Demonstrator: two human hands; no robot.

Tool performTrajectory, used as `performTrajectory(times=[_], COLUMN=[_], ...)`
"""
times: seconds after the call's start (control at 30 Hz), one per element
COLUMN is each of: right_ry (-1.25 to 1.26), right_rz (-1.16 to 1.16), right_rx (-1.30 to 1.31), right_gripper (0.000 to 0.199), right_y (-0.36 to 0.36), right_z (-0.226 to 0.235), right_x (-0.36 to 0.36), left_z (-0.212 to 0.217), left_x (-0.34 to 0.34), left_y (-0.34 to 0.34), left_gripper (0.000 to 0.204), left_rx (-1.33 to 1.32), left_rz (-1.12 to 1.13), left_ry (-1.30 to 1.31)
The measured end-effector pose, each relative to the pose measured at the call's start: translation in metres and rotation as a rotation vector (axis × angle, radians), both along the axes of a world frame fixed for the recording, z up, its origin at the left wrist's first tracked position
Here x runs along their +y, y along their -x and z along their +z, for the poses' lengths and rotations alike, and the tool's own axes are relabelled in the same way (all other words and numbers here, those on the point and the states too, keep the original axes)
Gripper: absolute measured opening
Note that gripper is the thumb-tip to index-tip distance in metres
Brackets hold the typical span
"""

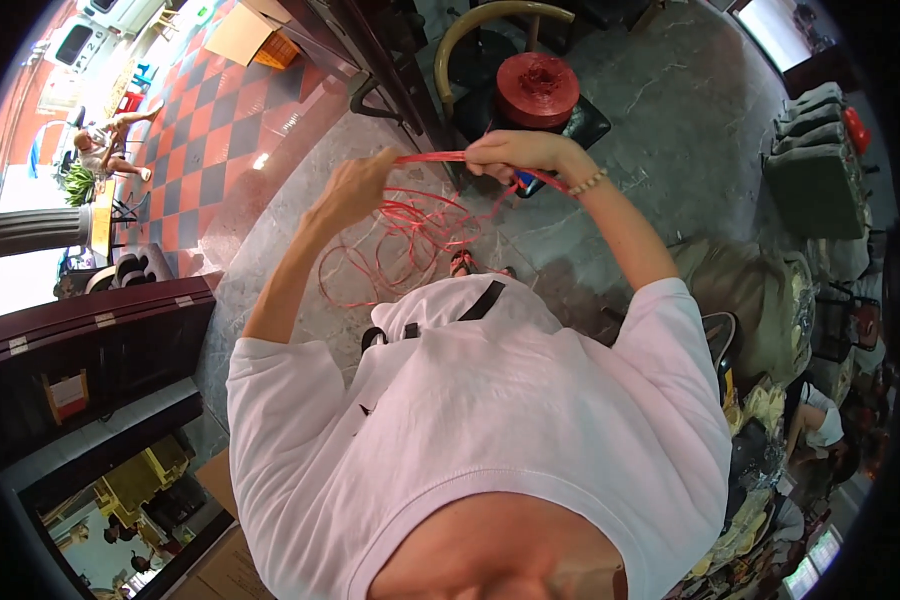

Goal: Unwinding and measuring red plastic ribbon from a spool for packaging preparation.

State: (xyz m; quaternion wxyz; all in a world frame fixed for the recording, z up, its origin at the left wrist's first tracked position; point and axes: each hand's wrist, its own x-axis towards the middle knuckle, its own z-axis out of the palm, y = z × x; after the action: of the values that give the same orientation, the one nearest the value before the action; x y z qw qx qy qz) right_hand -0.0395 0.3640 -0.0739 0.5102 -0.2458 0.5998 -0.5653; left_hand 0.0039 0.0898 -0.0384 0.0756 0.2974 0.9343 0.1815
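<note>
A length of red plastic twine (432,157) is stretched between my two hands in front of me. My left hand (362,184) is closed around one end of the stretch, and my right hand (518,152) grips the other. From the right hand the strand runs on past the bead bracelet at my wrist. Loose loops of the same twine (405,228) hang below the hands, over the grey floor. Just beyond my right hand, a big red roll of twine (537,90) sits on a dark chair seat (582,125).
A curved wooden chair back (448,50) rises beside the roll. To its left stands a dark door with a handle (370,102). Grey-green stacked items (820,170) stand at the right, with plastic-wrapped goods nearer. Outside, a person (110,150) sits by red-and-grey tiles (205,150).
</note>
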Motion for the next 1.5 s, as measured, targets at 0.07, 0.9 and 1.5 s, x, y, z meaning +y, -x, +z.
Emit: performTrajectory(times=[0.07, 0.9, 1.5], right_ry=[0.029, -0.084, 0.457], right_rz=[-0.081, -0.177, -1.007], right_rx=[-0.17, 0.319, 0.284], right_gripper=[0.03, 0.022, 0.027], right_y=[0.001, -0.005, -0.003], right_z=[-0.014, 0.027, 0.044], right_x=[0.027, 0.028, -0.067], left_z=[-0.001, -0.031, 0.0], left_x=[-0.029, 0.046, 0.097], left_y=[-0.001, -0.032, -0.012], left_gripper=[0.024, 0.015, 0.014], left_rx=[0.024, -0.186, 0.214], left_rz=[0.013, 0.197, 0.417], left_ry=[-0.034, -0.345, -0.792])
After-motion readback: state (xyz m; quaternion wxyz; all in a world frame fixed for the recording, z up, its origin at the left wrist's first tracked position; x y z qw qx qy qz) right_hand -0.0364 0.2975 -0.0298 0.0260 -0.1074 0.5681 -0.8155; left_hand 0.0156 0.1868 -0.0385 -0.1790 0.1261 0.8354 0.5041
